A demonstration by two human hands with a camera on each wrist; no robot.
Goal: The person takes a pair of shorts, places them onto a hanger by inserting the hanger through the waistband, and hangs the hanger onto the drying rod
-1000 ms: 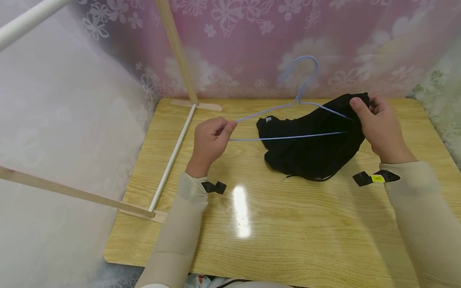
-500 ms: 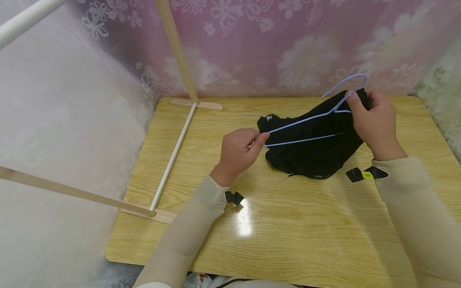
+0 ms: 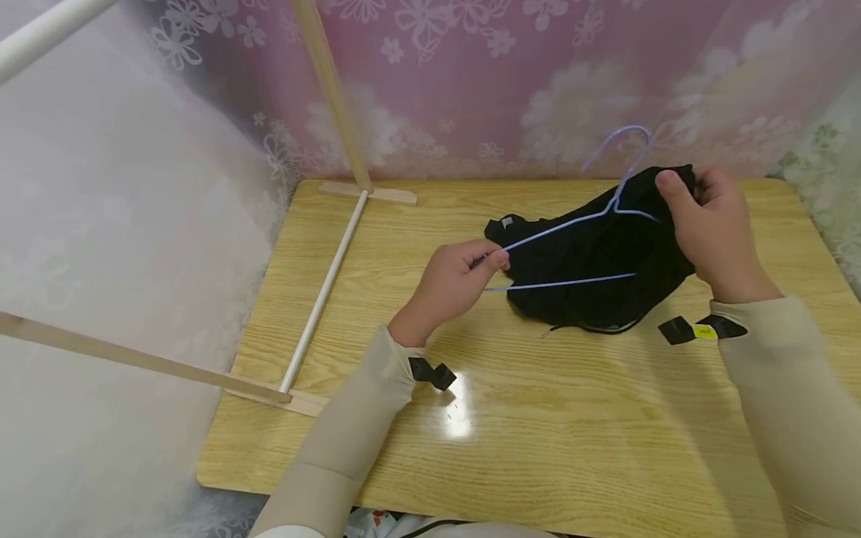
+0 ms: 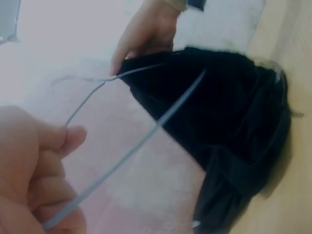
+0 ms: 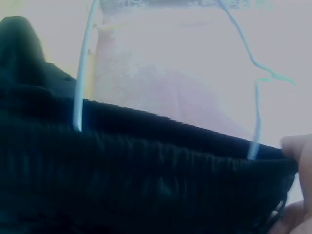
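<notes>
My left hand point(image 3: 457, 280) pinches the left corner of a light-blue wire hanger point(image 3: 558, 230) between thumb and fingers. The hanger's hook points up and to the left. Black shorts point(image 3: 578, 261) with a gathered elastic waistband point(image 5: 161, 156) and a cord spread to the right. My right hand point(image 3: 716, 228) grips the waistband's upper edge, thumb in front. In the right wrist view, both hanger wires pass in through the waist opening. The hanger's right end is hidden inside the cloth. From the left wrist view, the lower wire point(image 4: 131, 151) crosses in front of the left hand's fingers.
A rack with wooden legs point(image 3: 329, 90) and a white lower bar point(image 3: 326, 291) stands on the left of the wooden table point(image 3: 538, 433). Its white upper rod point(image 3: 47, 37) shows at the top left. A flowered pink curtain point(image 3: 457, 104) hangs behind.
My left hand has moved right, carrying the hanger further over the shorts; in the last half second the hook shifted slightly back left. My right hand keeps its grip on the waistband.
</notes>
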